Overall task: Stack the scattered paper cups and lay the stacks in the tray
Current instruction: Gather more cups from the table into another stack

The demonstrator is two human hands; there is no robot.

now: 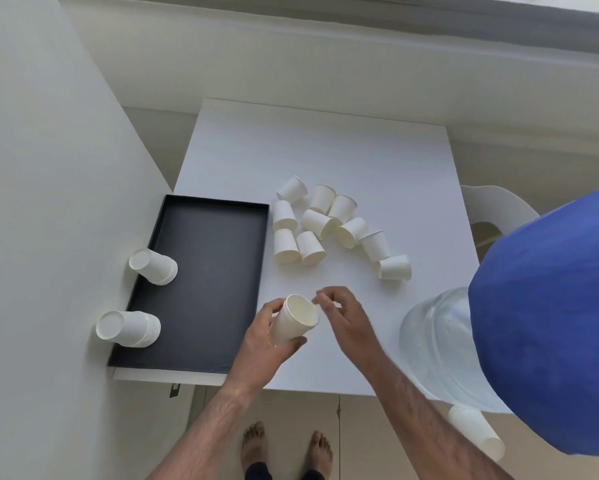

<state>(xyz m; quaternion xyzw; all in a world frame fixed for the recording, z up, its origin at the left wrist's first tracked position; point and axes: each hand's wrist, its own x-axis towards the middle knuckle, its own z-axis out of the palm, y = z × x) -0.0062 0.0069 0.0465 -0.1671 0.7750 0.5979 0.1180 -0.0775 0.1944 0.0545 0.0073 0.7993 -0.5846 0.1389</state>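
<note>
- Left hand (270,336) grips a white paper cup (295,318), tilted, above the white table (325,150).
- Right hand (343,315) hovers beside it, fingers loose and empty.
- Two cup stacks (154,266) lie in the black rectangular tray (208,271), left.

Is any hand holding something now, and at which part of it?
The left hand holds a paper cup by its side wall, mouth pointing away from the person. The right hand is open beside the rim, holding nothing.
</note>
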